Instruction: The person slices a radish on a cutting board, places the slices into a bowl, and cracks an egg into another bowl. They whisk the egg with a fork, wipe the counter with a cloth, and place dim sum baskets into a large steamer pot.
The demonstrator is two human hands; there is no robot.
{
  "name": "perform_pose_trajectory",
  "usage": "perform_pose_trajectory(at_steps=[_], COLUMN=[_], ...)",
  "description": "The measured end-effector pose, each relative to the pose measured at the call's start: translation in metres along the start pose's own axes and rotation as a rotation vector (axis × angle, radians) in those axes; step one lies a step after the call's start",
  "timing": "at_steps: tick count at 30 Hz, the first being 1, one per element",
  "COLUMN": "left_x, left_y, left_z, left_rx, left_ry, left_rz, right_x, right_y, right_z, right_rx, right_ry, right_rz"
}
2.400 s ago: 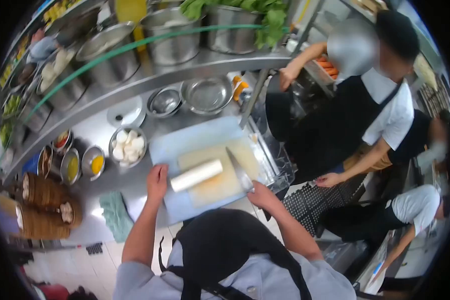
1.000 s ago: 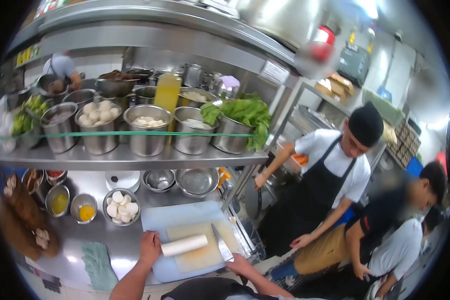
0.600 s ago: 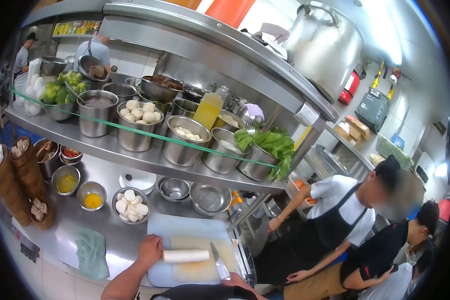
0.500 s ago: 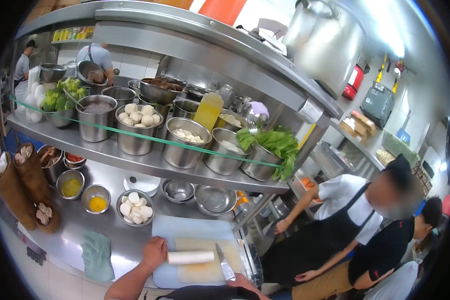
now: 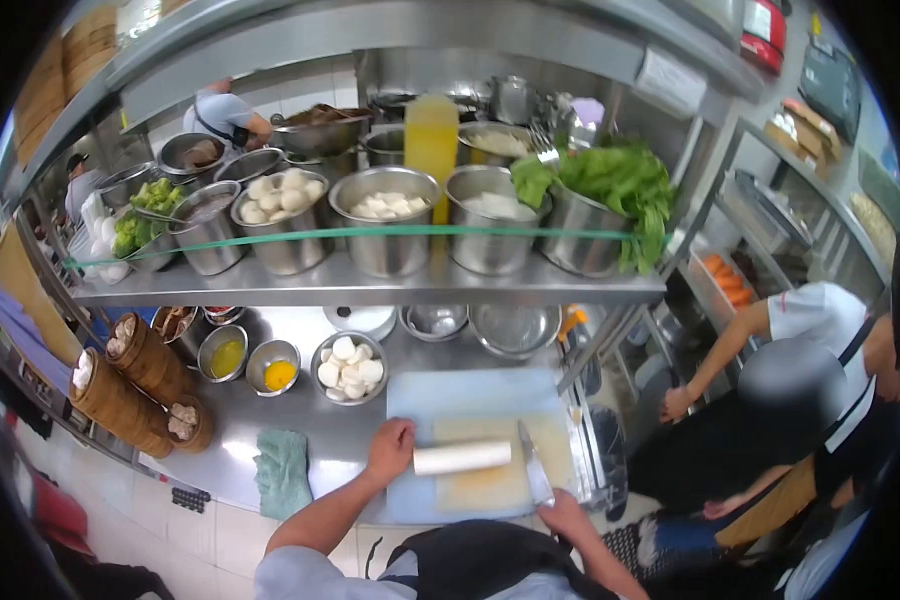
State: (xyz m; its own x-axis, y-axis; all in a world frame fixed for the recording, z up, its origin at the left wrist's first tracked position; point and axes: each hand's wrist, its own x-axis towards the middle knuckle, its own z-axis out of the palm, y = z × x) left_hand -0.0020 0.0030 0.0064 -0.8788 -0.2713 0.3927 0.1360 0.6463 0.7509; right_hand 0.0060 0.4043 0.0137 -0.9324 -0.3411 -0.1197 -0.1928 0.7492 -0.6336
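A long, smooth white cylinder of food (image 5: 462, 457) lies on the cutting board (image 5: 490, 388), over a paler, stained patch. At its left end is my left hand (image 5: 392, 448), fingers curled closed; whatever may be inside them is hidden. My right hand (image 5: 566, 512) grips the handle of a knife (image 5: 536, 468), its blade resting on the board to the right of the cylinder and pointing away from me. Blade and cylinder are apart. Behind the board's left corner stands a steel bowl of white round pieces (image 5: 350, 370).
A steel shelf (image 5: 370, 290) with pots of ingredients and leafy greens (image 5: 610, 185) crosses above the counter. Left are bamboo steamers (image 5: 120, 400), a bowl of yolk (image 5: 279, 375) and a green cloth (image 5: 282, 470). A co-worker in a dark apron (image 5: 705, 430) stands at right.
The camera view has tilted and shifted, so the counter appears farther right and higher. My hands, the knife and the white cylinder keep about the same places on the board.
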Motion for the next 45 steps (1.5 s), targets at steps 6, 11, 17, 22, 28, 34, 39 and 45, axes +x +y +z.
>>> perform_pose_trajectory(at_steps=[6, 11, 17, 22, 28, 34, 39, 45], left_x=[0.033, 0.024, 0.014, -0.001, -0.008, 0.026, 0.037, 0.058], left_y=[0.052, 0.121, 0.127, 0.13, 0.129, 0.175, 0.166, 0.177], left_z=[-0.002, 0.01, 0.028, 0.029, 0.037, 0.101, 0.162, 0.172], left_rx=[-0.128, 0.361, 0.525, 0.573, 0.534, 0.433, 0.659, 0.611], left_ry=[-0.224, -0.687, -0.739, -0.657, -0.563, -0.637, -0.776, -0.823], left_rz=[0.027, 0.372, 0.291, 0.303, 0.303, 0.537, 0.542, 0.357], right_x=[-0.004, 0.0, 0.003, -0.015, -0.037, -0.033, 0.007, 0.084], right_y=[-0.033, -0.097, -0.073, -0.044, -0.018, 0.007, -0.008, 0.025], right_z=[-0.032, -0.058, -0.058, -0.104, -0.129, -0.127, -0.152, -0.151], right_rx=[0.164, -0.027, -0.157, -0.224, -0.333, -0.382, -0.327, -0.19], right_ry=[-0.066, -0.086, -0.135, -0.053, -0.081, -0.167, -0.345, -0.579], right_rz=[0.001, 0.216, 0.158, 0.331, 0.407, 0.33, 0.433, 0.38])
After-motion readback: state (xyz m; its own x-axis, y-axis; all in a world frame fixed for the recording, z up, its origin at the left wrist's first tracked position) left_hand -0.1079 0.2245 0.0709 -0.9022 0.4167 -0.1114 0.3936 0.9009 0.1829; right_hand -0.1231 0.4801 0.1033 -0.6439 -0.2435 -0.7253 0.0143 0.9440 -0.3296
